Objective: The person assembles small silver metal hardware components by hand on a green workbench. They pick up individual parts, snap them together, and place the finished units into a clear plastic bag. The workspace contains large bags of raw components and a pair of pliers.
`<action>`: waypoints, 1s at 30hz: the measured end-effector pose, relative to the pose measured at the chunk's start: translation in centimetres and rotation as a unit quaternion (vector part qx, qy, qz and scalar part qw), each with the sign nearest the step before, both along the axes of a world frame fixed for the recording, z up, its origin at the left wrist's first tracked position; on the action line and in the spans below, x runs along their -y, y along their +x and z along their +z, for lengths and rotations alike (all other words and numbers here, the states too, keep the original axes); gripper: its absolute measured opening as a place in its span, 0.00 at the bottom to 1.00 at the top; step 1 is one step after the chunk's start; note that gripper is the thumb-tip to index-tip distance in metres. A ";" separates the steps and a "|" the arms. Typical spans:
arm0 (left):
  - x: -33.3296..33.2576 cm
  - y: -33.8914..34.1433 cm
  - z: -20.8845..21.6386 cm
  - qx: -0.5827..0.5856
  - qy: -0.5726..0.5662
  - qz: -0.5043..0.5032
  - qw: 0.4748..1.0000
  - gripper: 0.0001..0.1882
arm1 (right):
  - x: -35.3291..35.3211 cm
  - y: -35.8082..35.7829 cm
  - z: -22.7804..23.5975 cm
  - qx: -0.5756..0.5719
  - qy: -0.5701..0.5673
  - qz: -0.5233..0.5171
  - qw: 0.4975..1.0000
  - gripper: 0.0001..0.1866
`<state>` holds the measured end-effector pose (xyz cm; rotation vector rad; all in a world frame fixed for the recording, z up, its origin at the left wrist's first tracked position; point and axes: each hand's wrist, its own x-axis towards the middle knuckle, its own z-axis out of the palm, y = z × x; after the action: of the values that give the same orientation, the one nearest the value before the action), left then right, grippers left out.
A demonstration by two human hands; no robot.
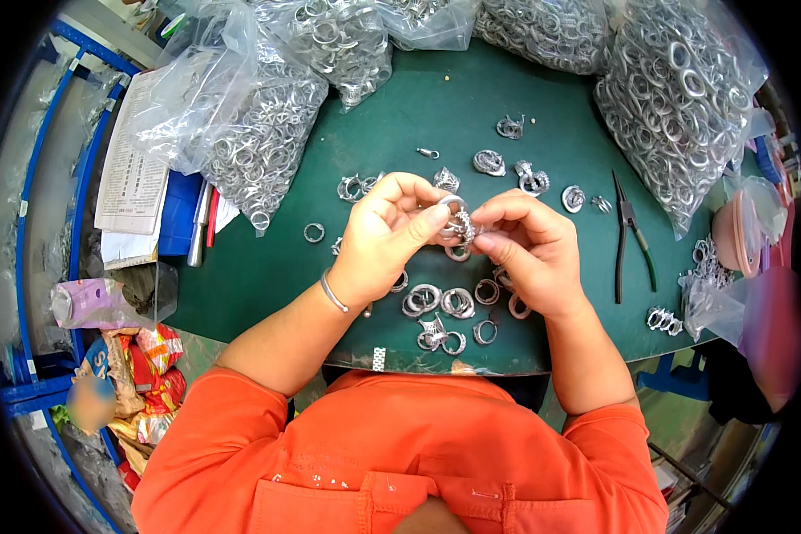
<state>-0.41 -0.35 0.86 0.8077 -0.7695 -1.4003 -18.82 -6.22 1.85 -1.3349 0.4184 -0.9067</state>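
Observation:
Above the green table, my left hand [384, 233] pinches a small bunch of silvery metal rings [458, 227] between thumb and fingers. My right hand [532, 249] closes its thumb and forefinger on the right side of the same bunch. The fingertips partly cover the rings, so how they are joined is hard to make out. On the table below my hands lie several loose rings [423, 300], some in pairs. A patterned ring piece [432, 333] rests against another ring near the front edge. Beyond my hands sit more ring clusters, among them an oval one [489, 162].
Clear plastic bags full of metal rings [262, 133] line the table's far side, with another large bag [676, 98] at right. Black-handled pliers [627, 236] lie right of my hand. Papers [133, 178] and a blue rack [36, 160] stand left; a pink container [737, 233] is at right.

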 end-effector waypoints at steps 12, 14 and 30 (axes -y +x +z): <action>0.0 0.2 -0.4 0.011 -0.042 -0.033 0.998 0.17 | 0.7 0.4 -0.7 -0.059 -0.092 -0.058 0.992 0.08; 0.1 0.1 -0.5 0.019 -0.048 -0.022 0.998 0.17 | 0.7 0.3 -0.6 -0.115 -0.188 -0.085 0.972 0.08; 0.0 -0.4 -0.8 0.147 -0.102 -0.003 0.984 0.17 | 0.5 0.5 -0.1 -0.168 -0.357 -0.181 0.901 0.11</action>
<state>-0.76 -0.31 0.04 0.8608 -1.1243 -1.1970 -18.33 -6.74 1.78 -2.1570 0.6505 -1.2026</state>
